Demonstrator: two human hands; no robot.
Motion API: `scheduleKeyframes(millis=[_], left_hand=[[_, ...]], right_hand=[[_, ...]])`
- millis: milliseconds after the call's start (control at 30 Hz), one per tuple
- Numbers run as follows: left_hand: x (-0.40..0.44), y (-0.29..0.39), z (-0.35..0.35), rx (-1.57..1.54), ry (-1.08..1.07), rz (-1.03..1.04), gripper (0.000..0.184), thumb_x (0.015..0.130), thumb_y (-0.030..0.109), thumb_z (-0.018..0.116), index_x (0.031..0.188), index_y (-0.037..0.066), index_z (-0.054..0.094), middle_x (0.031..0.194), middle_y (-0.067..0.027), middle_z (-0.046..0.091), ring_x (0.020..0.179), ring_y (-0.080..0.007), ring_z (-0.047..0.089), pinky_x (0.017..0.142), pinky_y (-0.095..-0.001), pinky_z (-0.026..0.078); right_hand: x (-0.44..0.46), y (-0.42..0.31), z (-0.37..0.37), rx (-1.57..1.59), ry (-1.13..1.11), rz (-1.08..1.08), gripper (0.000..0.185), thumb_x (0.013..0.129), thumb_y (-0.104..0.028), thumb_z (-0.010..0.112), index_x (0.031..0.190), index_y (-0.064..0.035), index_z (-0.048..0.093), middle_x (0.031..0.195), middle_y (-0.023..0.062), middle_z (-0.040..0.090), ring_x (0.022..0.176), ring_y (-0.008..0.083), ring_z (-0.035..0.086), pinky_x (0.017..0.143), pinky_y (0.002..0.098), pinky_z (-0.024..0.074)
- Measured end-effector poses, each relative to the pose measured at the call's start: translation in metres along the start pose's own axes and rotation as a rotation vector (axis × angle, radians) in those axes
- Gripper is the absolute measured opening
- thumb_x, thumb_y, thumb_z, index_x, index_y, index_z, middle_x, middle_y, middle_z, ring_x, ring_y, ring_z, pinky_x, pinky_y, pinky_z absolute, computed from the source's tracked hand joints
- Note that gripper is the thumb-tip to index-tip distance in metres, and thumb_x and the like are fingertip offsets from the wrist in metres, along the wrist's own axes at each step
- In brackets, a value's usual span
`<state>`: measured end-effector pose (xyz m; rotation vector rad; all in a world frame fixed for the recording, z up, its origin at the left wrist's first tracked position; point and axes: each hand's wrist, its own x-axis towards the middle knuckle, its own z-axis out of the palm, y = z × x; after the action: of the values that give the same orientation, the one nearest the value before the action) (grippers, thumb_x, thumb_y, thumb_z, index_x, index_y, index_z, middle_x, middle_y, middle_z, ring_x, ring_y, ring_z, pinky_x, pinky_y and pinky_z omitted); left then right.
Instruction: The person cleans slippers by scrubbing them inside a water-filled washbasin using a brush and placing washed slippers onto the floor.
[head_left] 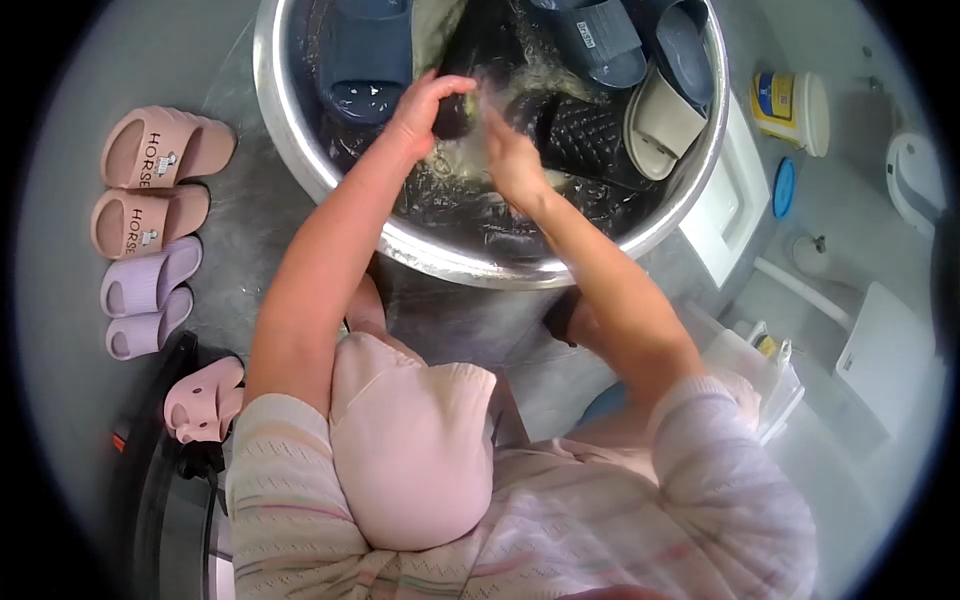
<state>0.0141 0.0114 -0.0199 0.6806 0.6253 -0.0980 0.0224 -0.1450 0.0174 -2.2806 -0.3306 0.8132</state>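
A wide metal basin (430,252) holds dark, churned water with several slippers in it. My left hand (422,112) grips the near end of a black slipper (485,42), thumb and fingers curled round it. Close by on the right, my right hand (515,165) is over the water, its fingers smeared by motion. Something small and yellow-green shows between the hands, too blurred to name. A black textured slipper (592,135) lies partly in the water right of my right hand.
Blue slippers (368,55) and a beige slipper (665,125) rest in the basin. Pink HORSE slippers (155,150), lilac slippers (150,275) and a pale pink pair (205,400) stand at left. A white bucket (808,112) and a blue lid (784,188) are at right.
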Motion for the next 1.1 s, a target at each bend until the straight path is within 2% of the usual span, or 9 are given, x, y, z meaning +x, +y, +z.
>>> scheduleKeyframes(millis=[33,133,267,367,700,767,800,867,1100], left_hand=[[0.0,0.002,-0.002,0.037,-0.023,-0.001,0.016,0.072,0.018,0.063,0.084,0.007,0.062,0.082,-0.0043,0.06,0.068,-0.0147,0.058,0.062,-0.0291,0.049],[0.0,0.007,-0.008,-0.155,-0.036,-0.082,0.022,0.076,0.021,0.062,0.093,0.007,0.061,0.084,-0.0045,0.062,0.071,-0.0151,0.059,0.065,-0.0302,0.049],[0.002,0.003,-0.002,-0.374,-0.121,-0.061,0.024,0.082,0.026,0.059,0.096,0.007,0.061,0.09,-0.0048,0.063,0.079,-0.016,0.06,0.072,-0.0314,0.049],[0.013,0.005,-0.009,-0.258,-0.093,-0.015,0.034,0.085,0.03,0.055,0.105,0.003,0.056,0.096,-0.0109,0.062,0.086,-0.025,0.06,0.076,-0.0418,0.05],[-0.01,-0.015,0.013,-0.197,0.057,0.013,0.028,0.083,0.029,0.056,0.105,0.012,0.059,0.098,-0.0043,0.062,0.09,-0.0188,0.06,0.08,-0.0383,0.049],[0.002,-0.011,-0.003,-0.218,0.062,0.035,0.029,0.079,0.03,0.062,0.101,0.01,0.06,0.093,-0.0029,0.061,0.083,-0.016,0.06,0.072,-0.0335,0.05],[0.001,-0.005,-0.005,-0.204,0.068,0.029,0.026,0.079,0.027,0.062,0.098,0.01,0.061,0.092,-0.0029,0.061,0.084,-0.0154,0.059,0.072,-0.0335,0.05],[0.007,-0.009,-0.007,-0.218,0.019,0.04,0.033,0.075,0.024,0.066,0.103,0.009,0.058,0.093,-0.0045,0.061,0.084,-0.016,0.059,0.073,-0.0334,0.049],[-0.014,-0.001,0.012,0.472,0.051,0.248,0.054,0.072,0.014,0.069,0.12,0.002,0.05,0.096,-0.004,0.062,0.084,-0.0112,0.057,0.077,-0.0239,0.044]], right_hand=[[0.009,0.0,0.01,-0.05,0.129,-0.199,0.038,0.091,-0.015,0.034,0.128,-0.0044,0.041,0.069,0.0199,0.059,0.061,0.0265,0.06,0.056,0.0365,0.0485],[-0.022,-0.042,-0.01,0.232,-0.098,0.232,0.039,0.091,-0.012,0.036,0.128,-0.0047,0.041,0.064,0.0181,0.056,0.055,0.0228,0.056,0.056,0.0334,0.0472],[-0.062,-0.03,-0.005,0.172,-0.002,-0.13,0.041,0.089,-0.009,0.039,0.131,-0.0064,0.039,0.069,0.0221,0.057,0.059,0.0228,0.057,0.06,0.0314,0.0462],[-0.035,-0.043,-0.002,0.168,-0.054,-0.025,0.042,0.089,-0.009,0.039,0.131,-0.0066,0.039,0.071,0.0218,0.058,0.06,0.0211,0.058,0.06,0.0314,0.0459],[0.059,-0.034,-0.008,0.461,-0.074,0.222,0.041,0.09,-0.011,0.037,0.13,-0.011,0.042,0.062,0.0077,0.057,0.05,0.0149,0.053,0.042,0.0305,0.0421],[0.045,-0.022,0.002,0.178,0.077,-0.143,0.041,0.09,-0.014,0.036,0.131,-0.0124,0.041,0.062,0.0154,0.059,0.043,0.022,0.055,0.038,0.0336,0.0419],[0.007,-0.047,-0.005,0.155,-0.001,0.048,0.042,0.09,-0.013,0.037,0.132,-0.0092,0.039,0.067,0.0181,0.06,0.051,0.0239,0.058,0.047,0.0346,0.0464],[-0.023,-0.003,0.021,0.004,0.233,-0.374,0.042,0.089,-0.009,0.038,0.132,-0.0083,0.039,0.075,0.023,0.06,0.066,0.0281,0.061,0.064,0.0362,0.0488],[0.005,-0.027,-0.013,0.191,-0.118,0.231,0.04,0.089,-0.014,0.039,0.129,-0.0128,0.042,0.075,0.0277,0.057,0.062,0.0355,0.06,0.057,0.0389,0.0471]])
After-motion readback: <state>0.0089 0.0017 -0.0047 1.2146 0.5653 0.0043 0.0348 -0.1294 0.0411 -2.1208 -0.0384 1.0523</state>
